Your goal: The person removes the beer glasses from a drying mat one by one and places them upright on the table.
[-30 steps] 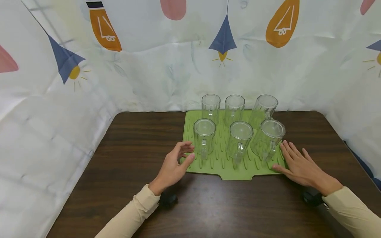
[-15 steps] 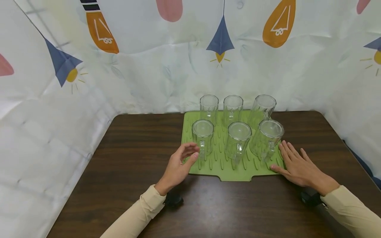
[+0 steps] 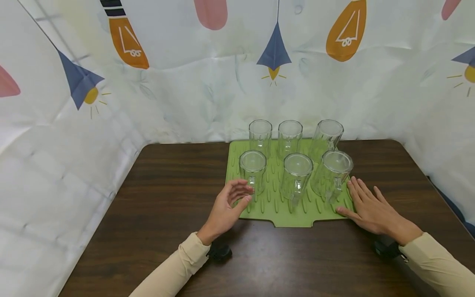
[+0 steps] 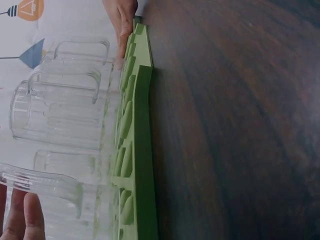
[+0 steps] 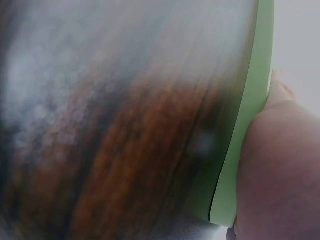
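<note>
White, wrinkled cloth [image 3: 178,95] printed with orange bulbs, blue lamps and pink shapes fills the upper part and left side of the head view. Below it, a dark wood-grained surface [image 3: 174,181] spreads down to the bottom edge. Right of centre lies a green ribbed mat [image 3: 293,222], with a tab along its lower edge.

Six clear glass mugs stand on the mat in two rows. Nearer the lower edge of the frame are the left front mug [image 3: 253,161], the middle front mug [image 3: 298,165] and the right front mug [image 3: 337,161], their handles facing down the frame. Behind them, toward the cloth, is the back row [image 3: 290,131] of three.

Left of the mat's centre, the left hand [image 3: 227,208] is at the left front mug, its grip loosely spread, fingers curved and thumb apart. In the left wrist view its fingertips show at lower left, close to a mug handle; whether they touch the glass cannot be told. On the right, the right hand [image 3: 371,209] rests at the mat's right corner, its grip spread with fingers straight. Both arms wear cream sleeves [image 3: 170,268], with dark devices [image 3: 219,253] at the wrists.
</note>
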`<state>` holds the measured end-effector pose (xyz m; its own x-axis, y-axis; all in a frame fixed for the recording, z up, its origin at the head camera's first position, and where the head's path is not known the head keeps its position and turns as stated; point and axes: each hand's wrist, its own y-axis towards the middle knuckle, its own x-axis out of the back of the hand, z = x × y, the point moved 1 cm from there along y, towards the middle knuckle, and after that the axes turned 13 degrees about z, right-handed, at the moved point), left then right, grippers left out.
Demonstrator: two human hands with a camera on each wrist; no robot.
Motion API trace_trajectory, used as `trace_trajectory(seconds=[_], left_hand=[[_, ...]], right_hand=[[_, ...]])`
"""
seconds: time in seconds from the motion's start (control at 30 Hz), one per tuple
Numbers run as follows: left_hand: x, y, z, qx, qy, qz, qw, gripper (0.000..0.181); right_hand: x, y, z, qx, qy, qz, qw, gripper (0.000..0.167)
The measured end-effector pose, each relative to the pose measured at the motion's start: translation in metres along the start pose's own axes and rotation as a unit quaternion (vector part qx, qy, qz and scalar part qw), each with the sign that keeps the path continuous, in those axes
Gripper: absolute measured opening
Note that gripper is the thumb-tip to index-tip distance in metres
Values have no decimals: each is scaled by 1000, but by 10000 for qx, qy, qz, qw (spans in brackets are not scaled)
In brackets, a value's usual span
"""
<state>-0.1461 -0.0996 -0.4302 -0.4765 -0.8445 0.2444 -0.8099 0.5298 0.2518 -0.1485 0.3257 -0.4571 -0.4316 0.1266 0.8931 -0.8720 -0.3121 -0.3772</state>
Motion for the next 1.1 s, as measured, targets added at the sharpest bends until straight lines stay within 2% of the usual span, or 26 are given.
trace_trajectory(seconds=[0.2, 0.43, 0.9, 1.1], left_hand=[[-2, 0, 3, -9, -234, -90, 9997, 39], [-7, 2, 9, 349, -581, -217, 9975, 26], [-12, 8, 14, 549, -486, -459, 9963, 18], [-15, 9, 14, 439, -247, -540, 9973, 17]], right_hand=[[0, 0, 0, 1, 29, 17, 10000, 103], [0, 0, 0, -2, 61, 51, 10000, 104], [1, -1, 1, 11, 108, 48, 9999, 104], [1, -3, 2, 18, 39, 15, 10000, 103]])
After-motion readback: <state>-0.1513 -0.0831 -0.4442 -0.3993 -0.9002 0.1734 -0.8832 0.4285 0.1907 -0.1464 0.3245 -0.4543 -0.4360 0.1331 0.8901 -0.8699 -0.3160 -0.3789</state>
